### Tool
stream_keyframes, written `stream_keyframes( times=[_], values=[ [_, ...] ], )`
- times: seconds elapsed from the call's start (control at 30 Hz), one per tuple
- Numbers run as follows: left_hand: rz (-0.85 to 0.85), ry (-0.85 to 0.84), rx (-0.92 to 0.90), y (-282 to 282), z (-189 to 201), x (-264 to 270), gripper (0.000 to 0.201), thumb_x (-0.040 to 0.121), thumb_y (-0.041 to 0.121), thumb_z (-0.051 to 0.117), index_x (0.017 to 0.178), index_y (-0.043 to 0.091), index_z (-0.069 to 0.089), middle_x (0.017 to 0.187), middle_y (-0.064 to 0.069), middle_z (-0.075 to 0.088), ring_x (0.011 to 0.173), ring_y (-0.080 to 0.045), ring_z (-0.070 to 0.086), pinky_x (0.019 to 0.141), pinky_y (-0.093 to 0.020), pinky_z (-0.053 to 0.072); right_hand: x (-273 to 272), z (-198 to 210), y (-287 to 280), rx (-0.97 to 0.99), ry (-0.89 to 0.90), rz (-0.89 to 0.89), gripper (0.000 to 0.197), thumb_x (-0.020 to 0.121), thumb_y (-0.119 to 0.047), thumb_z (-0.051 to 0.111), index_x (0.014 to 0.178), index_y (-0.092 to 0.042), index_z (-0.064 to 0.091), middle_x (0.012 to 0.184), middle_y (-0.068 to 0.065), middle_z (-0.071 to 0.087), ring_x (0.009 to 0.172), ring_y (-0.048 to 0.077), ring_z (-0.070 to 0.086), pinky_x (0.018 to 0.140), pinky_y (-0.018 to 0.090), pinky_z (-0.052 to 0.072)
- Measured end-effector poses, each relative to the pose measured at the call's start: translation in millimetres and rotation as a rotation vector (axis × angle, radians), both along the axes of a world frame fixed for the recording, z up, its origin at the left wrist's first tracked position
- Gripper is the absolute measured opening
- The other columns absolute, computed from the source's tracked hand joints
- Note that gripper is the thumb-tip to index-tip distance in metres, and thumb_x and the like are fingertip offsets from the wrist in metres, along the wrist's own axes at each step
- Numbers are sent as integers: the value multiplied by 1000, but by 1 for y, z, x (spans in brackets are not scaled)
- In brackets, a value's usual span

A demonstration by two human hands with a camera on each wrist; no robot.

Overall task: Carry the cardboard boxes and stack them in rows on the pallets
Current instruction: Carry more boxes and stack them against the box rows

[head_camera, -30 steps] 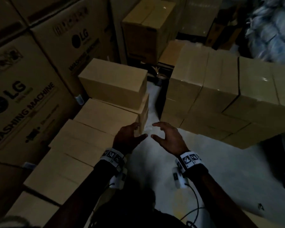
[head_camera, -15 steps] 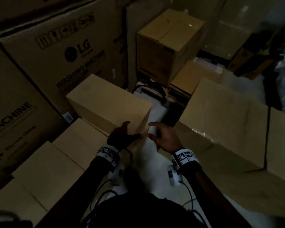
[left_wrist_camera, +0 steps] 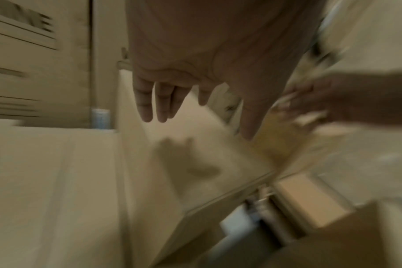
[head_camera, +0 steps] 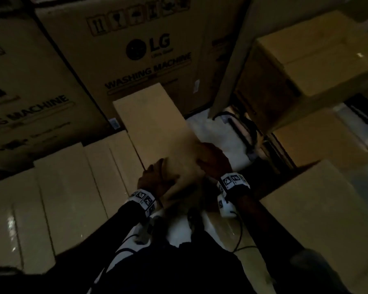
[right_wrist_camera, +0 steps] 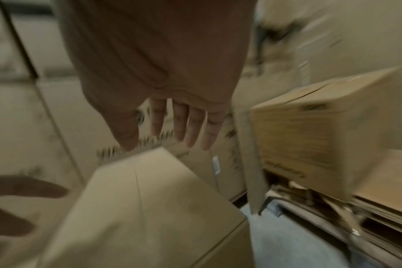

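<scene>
Your left hand and right hand, fingers straight, reach the near end of the top box, which lies on the box row beside washing-machine cartons.

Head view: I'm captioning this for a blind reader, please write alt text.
Both hands, left hand and right hand, reach onto the near end of a plain cardboard box atop a row of similar boxes, below LG washing machine cartons in dim light.

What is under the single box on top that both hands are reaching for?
The top box rests on a layer of similar plain boxes. Left hand and right hand are at its near end. What lies below that layer is hidden.
</scene>
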State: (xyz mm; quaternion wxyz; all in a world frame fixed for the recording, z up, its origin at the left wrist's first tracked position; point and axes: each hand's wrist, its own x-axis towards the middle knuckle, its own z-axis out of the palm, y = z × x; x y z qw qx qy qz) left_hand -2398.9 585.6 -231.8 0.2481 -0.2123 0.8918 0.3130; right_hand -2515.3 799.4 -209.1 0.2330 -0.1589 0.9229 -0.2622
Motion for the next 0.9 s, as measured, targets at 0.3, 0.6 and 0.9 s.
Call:
stream_keyframes(
  times=[0.3,0.6,0.9],
  values=[
    [373,-252,30,27,-78,-1,122,51,108,44,152,51,7,156,-19,43,149,-43,26,114,-51,37,-77,-67,-11,76,-223,301,92,93,-33,74,164,-27,17,169,8,14,153,29,24,117,32,25],
    [545,-97,117,46,-100,-23,101,79,76,66,154,61,-1,161,3,41,143,-47,38,125,-49,23,-89,-125,4,10,-283,207,102,69,-78,75,149,-71,12,154,15,46,136,41,48,109,56,46],
    [514,19,-150,45,-80,-34,111,60,103,49,151,65,-1,122,-26,65,107,-41,66,93,-44,55,-80,-105,4,-45,-203,136,105,64,-82,74,151,-66,18,146,7,55,130,32,55,103,49,52]
  ],
)
